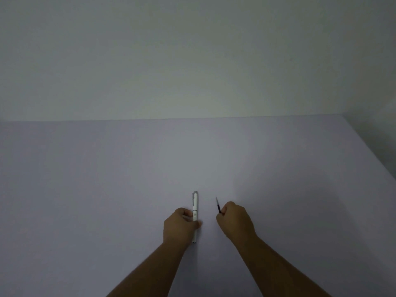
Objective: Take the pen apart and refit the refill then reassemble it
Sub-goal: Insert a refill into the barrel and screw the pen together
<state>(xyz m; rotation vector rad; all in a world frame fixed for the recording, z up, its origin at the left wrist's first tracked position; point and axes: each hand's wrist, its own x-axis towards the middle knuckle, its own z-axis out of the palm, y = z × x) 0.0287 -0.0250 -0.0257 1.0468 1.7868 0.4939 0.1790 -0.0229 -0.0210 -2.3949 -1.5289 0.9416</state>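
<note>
A white pen (pixel 195 207) with a grey clip end points away from me, low in the middle of the view. My left hand (pixel 181 226) grips it around its middle, thumb on the right side. A thin dark refill (pixel 218 204) with a pale tip sticks up and to the left out of my right hand (pixel 234 219), which is closed in a fist around its lower part. The two hands are a short way apart, and the pen and refill do not touch.
A plain pale lilac table (pixel 107 189) fills the lower half of the view. Its far edge meets a light wall (pixel 192 61), and its right edge runs diagonally at the far right.
</note>
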